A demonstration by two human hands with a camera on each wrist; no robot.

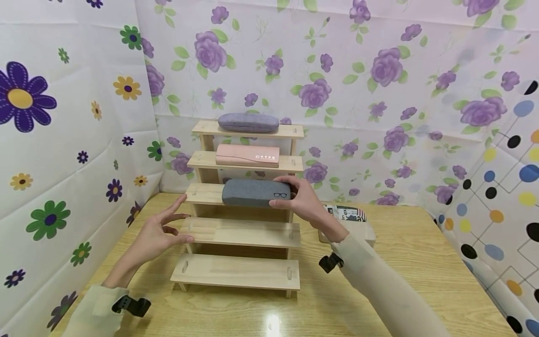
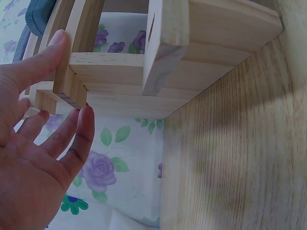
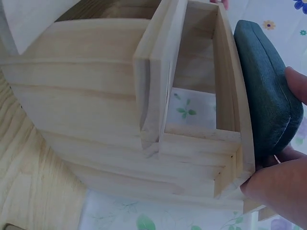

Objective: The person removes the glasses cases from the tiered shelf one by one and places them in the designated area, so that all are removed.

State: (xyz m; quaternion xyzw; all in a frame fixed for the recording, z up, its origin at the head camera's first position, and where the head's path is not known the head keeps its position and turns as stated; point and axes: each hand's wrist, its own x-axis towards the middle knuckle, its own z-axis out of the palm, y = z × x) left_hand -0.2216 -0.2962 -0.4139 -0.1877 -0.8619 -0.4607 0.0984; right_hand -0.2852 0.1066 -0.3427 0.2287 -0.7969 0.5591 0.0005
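A blue-grey glasses case [image 1: 248,193] with a small glasses mark lies lengthwise on the middle tier of a wooden stepped display stand [image 1: 236,271]. My right hand [image 1: 305,201] grips the case's right end, thumb in front and fingers behind. In the right wrist view, the same glasses case [image 3: 266,91] rests against the tier board, and part of the right hand [image 3: 283,184] shows. At the stand's left side, my left hand [image 1: 157,231] holds a tier's end between thumb and fingertips. Close up, the left hand [image 2: 43,139] spans that board end.
A pink glasses case [image 1: 242,156] sits one tier higher, and a lavender glasses case [image 1: 248,122] lies on top. Right of the stand, a printed packet [image 1: 347,213] lies over a pale box [image 1: 355,231] on the wooden table [image 1: 404,262]. Flowered cloth [image 1: 269,56] hangs close behind.
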